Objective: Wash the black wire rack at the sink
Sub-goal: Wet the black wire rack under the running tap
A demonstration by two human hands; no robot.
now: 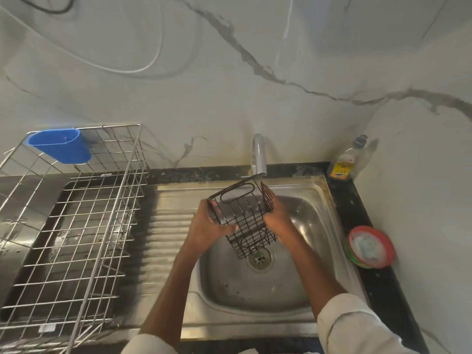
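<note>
The black wire rack point(246, 215) is held tilted over the steel sink point(316, 200), its top end just under the tap point(259, 155) and its lower end above the drain point(260, 259). My left hand point(210, 226) grips the rack's left side, thumb along its lower edge. On the rack's right side my right hand point(279, 221) holds it, partly hidden behind the wires. Whether water runs from the tap is unclear.
A steel dish-drying basket point(76, 226) with a blue plastic cup holder point(60, 145) stands on the drainboard at left. A dish soap bottle point(346, 162) sits in the back right corner. A round red-rimmed soap tub point(370, 247) lies on the dark counter at right.
</note>
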